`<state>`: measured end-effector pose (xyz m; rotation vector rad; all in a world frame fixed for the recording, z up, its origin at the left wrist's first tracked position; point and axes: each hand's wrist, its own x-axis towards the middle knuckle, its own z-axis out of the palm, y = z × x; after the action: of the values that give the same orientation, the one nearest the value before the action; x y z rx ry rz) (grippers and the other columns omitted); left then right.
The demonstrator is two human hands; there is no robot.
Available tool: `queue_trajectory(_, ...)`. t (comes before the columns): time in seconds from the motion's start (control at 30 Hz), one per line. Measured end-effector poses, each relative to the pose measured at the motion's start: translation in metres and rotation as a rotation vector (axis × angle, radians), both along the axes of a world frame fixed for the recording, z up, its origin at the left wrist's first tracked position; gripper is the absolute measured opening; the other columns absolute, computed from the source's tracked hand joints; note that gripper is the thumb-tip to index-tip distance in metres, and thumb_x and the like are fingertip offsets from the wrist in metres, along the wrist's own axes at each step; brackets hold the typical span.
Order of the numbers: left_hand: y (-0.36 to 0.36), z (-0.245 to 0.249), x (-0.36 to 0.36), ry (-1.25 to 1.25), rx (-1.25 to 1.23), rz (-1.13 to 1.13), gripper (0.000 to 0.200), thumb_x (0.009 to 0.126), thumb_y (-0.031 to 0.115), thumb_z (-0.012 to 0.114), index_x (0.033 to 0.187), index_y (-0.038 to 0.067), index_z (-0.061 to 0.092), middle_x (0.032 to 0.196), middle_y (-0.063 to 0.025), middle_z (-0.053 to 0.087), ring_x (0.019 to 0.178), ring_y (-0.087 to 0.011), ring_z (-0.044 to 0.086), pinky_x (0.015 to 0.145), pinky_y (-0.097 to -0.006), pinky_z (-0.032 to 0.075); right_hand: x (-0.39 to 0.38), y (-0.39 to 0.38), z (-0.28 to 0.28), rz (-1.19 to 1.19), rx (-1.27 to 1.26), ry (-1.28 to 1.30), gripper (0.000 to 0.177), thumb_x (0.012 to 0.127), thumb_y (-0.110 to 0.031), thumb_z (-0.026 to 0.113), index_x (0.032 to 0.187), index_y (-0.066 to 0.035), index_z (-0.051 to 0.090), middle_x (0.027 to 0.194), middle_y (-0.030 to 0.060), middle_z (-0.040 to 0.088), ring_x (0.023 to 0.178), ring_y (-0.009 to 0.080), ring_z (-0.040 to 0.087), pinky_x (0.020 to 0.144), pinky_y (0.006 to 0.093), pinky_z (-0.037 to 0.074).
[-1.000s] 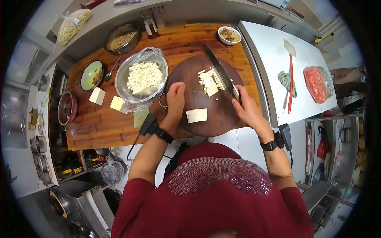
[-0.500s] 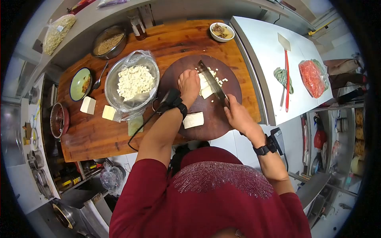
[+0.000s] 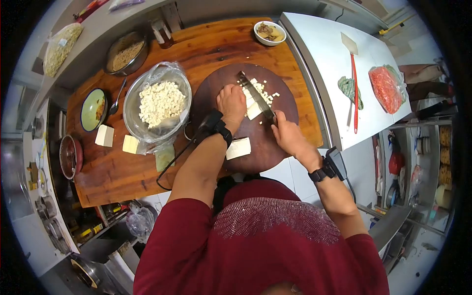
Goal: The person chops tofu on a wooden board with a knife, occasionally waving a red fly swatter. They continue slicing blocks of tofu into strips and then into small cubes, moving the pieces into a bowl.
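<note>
My right hand (image 3: 291, 135) grips the handle of a kitchen knife (image 3: 256, 96), its blade lying across white tofu on the round brown chopping board (image 3: 273, 142). My left hand (image 3: 231, 102) rests with curled fingers on the tofu slab (image 3: 253, 110), left of the blade; its fingertips are partly hidden. Small tofu cubes (image 3: 268, 94) lie scattered right of the blade. Nearer my body, a separate tofu block (image 3: 238, 148) sits on the board. Left of the board stands a metal bowl (image 3: 129, 105) lined with clear plastic, full of tofu cubes (image 3: 161, 103).
Two more tofu blocks (image 3: 104, 135) (image 3: 130, 144) lie on the wooden table (image 3: 123, 172). Around them are a green bowl (image 3: 88, 110), a spoon (image 3: 116, 104), a noodle pot (image 3: 140, 61) and a bottle (image 3: 162, 37). A white bowl (image 3: 269, 40) stands at the back; a red-handled spatula (image 3: 355, 93) lies on the white surface.
The knife has shifted slightly left over the tofu, and more cut cubes show to its right. My left hand stays on the slab. The whole view has tilted a little.
</note>
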<state>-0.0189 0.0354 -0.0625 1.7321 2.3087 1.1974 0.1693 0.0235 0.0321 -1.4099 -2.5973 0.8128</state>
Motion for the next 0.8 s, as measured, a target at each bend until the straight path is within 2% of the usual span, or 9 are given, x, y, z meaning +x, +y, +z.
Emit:
queue_trajectory(0.03, 0.002, 0.002, -0.001, -0.017, -0.006, 0.003, 0.016, 0.087, 0.018, 0.048, 0.096, 0.007, 0.056, 0.102, -0.0117, 0.053, 0.097, -0.0312, 0.05, 0.086, -0.0428, 0.038, 0.001, 0.0, 0.005, -0.004, 0.01, 0.004, 0.032, 0.089, -0.014, 0.046, 0.116, 0.0, 0.036, 0.082, 0.0294, 0.06, 0.078, 0.0465, 0.058, 0.069, 0.0541, 0.045)
queue_trajectory(0.1, 0.004, 0.0, -0.001, -0.04, 0.029, 0.03, 0.017, 0.088, 0.018, 0.047, 0.096, 0.006, 0.056, 0.103, -0.0122, 0.053, 0.097, -0.0318, 0.049, 0.086, -0.0432, 0.037, 0.004, -0.006, 0.019, 0.02, 0.034, -0.001, 0.034, 0.088, -0.011, 0.05, 0.117, -0.001, 0.034, 0.089, 0.0236, 0.062, 0.08, 0.0439, 0.058, 0.069, 0.0508, 0.047)
queue_trajectory(0.2, 0.003, 0.001, 0.0, -0.068, 0.042, 0.064, 0.017, 0.089, 0.019, 0.046, 0.097, 0.006, 0.054, 0.104, -0.0128, 0.052, 0.099, -0.0326, 0.048, 0.086, -0.0437, 0.037, 0.002, -0.012, 0.041, 0.015, -0.031, -0.071, 0.034, 0.088, -0.011, 0.05, 0.117, -0.001, 0.035, 0.092, 0.0237, 0.062, 0.081, 0.0434, 0.059, 0.071, 0.05, 0.047)
queue_trajectory(0.37, 0.007, -0.004, 0.001, -0.018, 0.024, 0.091, 0.017, 0.089, 0.019, 0.045, 0.097, 0.006, 0.053, 0.103, -0.0123, 0.052, 0.101, -0.0325, 0.047, 0.086, -0.0437, 0.037, 0.006, -0.01, 0.038, 0.018, -0.052, -0.066, 0.033, 0.088, -0.011, 0.05, 0.116, -0.001, 0.037, 0.094, 0.0241, 0.061, 0.085, 0.0427, 0.058, 0.072, 0.0483, 0.047)
queue_trajectory(0.5, 0.009, -0.007, 0.002, 0.037, -0.011, 0.075, 0.013, 0.084, 0.018, 0.05, 0.089, 0.008, 0.056, 0.099, -0.0097, 0.053, 0.099, -0.0312, 0.047, 0.085, -0.0436, 0.037, 0.007, 0.003, 0.043, 0.064, -0.095, -0.095, 0.033, 0.088, -0.011, 0.05, 0.116, 0.0, 0.037, 0.096, 0.0243, 0.061, 0.087, 0.042, 0.058, 0.073, 0.0471, 0.047)
queue_trajectory(0.63, 0.009, -0.011, -0.001, 0.053, -0.012, 0.035, 0.011, 0.081, 0.018, 0.052, 0.085, 0.009, 0.057, 0.095, -0.0085, 0.054, 0.097, -0.03, 0.047, 0.082, -0.043, 0.037, 0.002, 0.008, 0.021, 0.093, -0.089, -0.123, 0.033, 0.088, -0.011, 0.05, 0.116, 0.0, 0.037, 0.093, 0.0238, 0.062, 0.084, 0.0426, 0.059, 0.071, 0.0489, 0.047)
queue_trajectory(0.7, 0.008, -0.011, -0.001, 0.055, -0.028, 0.037, 0.011, 0.081, 0.018, 0.052, 0.085, 0.009, 0.057, 0.095, -0.0088, 0.054, 0.097, -0.0301, 0.048, 0.082, -0.0432, 0.037, -0.002, 0.0, -0.004, 0.005, -0.017, -0.09, 0.033, 0.088, -0.011, 0.05, 0.116, -0.001, 0.036, 0.088, 0.0228, 0.062, 0.079, 0.0434, 0.059, 0.068, 0.051, 0.046)
queue_trajectory(0.8, 0.006, -0.007, 0.001, 0.044, -0.024, 0.05, 0.011, 0.083, 0.017, 0.051, 0.085, 0.008, 0.057, 0.095, -0.0097, 0.054, 0.096, -0.0306, 0.048, 0.083, -0.0439, 0.037, 0.0, 0.0, -0.009, 0.008, -0.011, -0.074, 0.032, 0.088, -0.012, 0.05, 0.115, -0.002, 0.036, 0.084, 0.0225, 0.063, 0.076, 0.0437, 0.059, 0.066, 0.0521, 0.046)
